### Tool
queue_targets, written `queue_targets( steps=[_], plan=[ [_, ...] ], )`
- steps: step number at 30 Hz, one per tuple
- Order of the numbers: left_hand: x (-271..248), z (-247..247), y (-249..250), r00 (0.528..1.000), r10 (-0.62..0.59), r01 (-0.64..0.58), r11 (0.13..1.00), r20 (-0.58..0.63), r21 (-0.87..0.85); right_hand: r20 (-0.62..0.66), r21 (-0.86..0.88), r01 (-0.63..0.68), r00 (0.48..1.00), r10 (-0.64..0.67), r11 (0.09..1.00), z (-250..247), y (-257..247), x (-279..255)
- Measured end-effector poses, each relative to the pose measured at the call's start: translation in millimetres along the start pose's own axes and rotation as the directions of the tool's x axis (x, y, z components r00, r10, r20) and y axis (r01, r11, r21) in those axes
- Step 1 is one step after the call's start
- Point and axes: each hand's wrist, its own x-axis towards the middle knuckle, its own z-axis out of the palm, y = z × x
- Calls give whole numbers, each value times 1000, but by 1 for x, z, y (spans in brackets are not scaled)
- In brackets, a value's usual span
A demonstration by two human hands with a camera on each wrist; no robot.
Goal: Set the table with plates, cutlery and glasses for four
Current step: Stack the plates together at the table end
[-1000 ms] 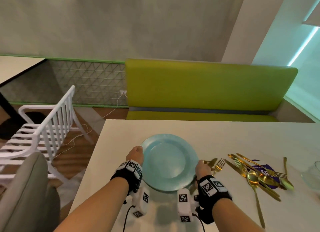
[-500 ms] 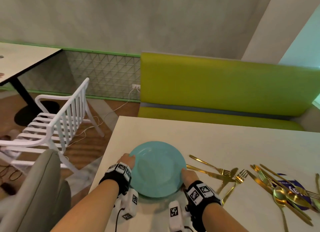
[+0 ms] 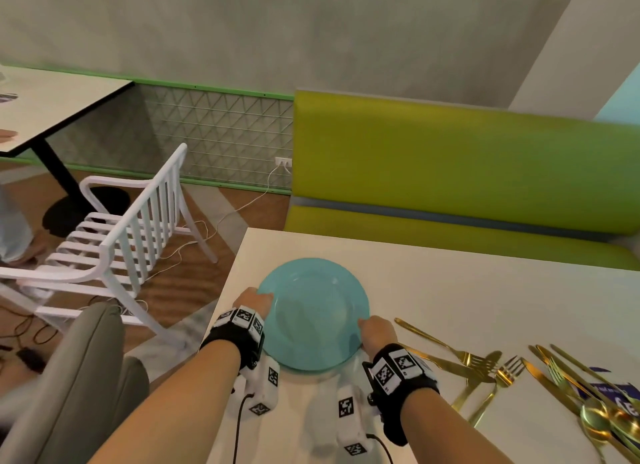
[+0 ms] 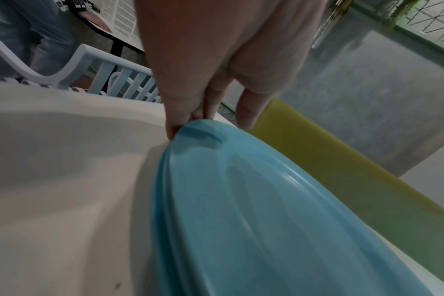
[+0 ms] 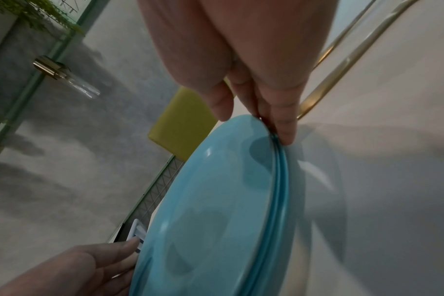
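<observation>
Both hands, left hand (image 3: 254, 302) and right hand (image 3: 377, 333), pinch the round pale-blue stack of plates (image 3: 313, 313), now carried leftward to the white table's (image 3: 467, 290) near-left corner, away from the gold cutlery (image 3: 485, 366), ready for placing.

White letters on the purple card (image 3: 623, 396); unreadable, cutlery-covered

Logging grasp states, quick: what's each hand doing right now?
Left hand: grips the left rim of the blue plate, fingers under, thumb on top.
Right hand: grips the plate's right rim.
</observation>
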Motion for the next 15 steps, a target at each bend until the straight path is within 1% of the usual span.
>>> queue_targets(
  steps=[3,5,8,11,15],
  plan=[
    [6,-1,3,1000,2,-3,999,-7,-39,-19,-3,28,999,-28,1000,-2,-9,3],
    [9,-2,6,1000,0,-1,998,-21,-56,-25,42,38,999,-37,998,-3,-11,7],
    [13,-2,11,999,2,-5,997,-39,-74,-33,191,46,999,-40,981,-2,-13,12],
    [15,-3,13,999,9,-14,994,-45,-106,-26,348,37,999,-30,937,0,-14,16],
    [14,-6,13,999,10,-16,990,-43,-141,-13,462,33,999,-30,886,3,-17,18]
  ],
)
